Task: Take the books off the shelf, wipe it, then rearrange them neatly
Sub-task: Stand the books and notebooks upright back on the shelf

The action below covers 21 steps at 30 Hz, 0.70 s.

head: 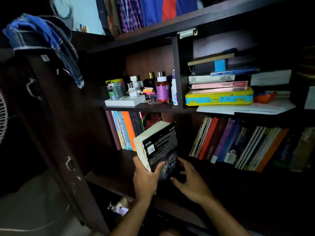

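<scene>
Dark wooden shelf unit (150,108) fills the frame. Lower shelf, centre right: leaning row of books (238,143), tilted left since nothing props them. Centre left: upright row of thin books (126,130), packed against the side wall. Between the two rows, a gap. Thick black paperback (158,143) sits in that gap at centre frame, tilted, back cover showing. Left hand (146,178) grips its lower corner, thumb across the cover, fingers behind the page edge, likely steering it in or out; which cannot be told. Right hand (190,179) hovers just beside it, fingers spread and curled loosely, holding nothing, probably ready to steady it.
</scene>
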### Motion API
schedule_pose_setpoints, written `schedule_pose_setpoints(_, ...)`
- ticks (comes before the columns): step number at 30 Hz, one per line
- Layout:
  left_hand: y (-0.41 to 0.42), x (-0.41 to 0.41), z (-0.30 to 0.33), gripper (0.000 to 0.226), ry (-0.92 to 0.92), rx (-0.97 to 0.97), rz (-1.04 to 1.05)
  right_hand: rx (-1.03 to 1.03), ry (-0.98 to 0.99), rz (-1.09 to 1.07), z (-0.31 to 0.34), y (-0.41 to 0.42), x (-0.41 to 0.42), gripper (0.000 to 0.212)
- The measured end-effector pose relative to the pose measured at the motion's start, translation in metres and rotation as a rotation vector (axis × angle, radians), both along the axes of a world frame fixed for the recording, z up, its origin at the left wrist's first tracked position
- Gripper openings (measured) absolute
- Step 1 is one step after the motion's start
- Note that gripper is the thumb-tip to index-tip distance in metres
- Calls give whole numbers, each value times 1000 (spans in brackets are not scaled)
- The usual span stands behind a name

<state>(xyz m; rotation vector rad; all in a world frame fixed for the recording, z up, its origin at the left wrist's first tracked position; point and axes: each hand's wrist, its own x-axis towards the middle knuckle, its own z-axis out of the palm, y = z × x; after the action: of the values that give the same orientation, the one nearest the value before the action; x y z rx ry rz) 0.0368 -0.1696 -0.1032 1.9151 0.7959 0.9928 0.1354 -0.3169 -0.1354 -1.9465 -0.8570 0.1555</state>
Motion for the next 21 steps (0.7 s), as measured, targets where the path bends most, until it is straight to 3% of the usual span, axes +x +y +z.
schedule_pose_setpoints(4,2,-1,-11,70,-2,-54,-61,30,-5,11,-5,1,10,79)
schedule_pose_setpoints(11,9,-10,-21,68,-9,-45,-206,-139,-97,71,-6,-3,8,63)
schedule_pose_setpoints(14,14,-16,-21,66,38,37,-249,158,214,9,0,-5,8,42)
schedule_pose_setpoints(16,26,-24,-14,62,112,294,-232,476,475,-62,7,-11,14,59)
schedule_pose_setpoints(18,49,-33,1,50,131,786,-309,711,724,-47,16,-20,21,75)
schedule_pose_setpoints(20,68,-38,23,50,189,1321,-438,744,844,-29,20,-24,26,79)
schedule_pose_setpoints(21,74,-39,36,47,222,1490,-476,713,844,-15,22,-23,26,76)
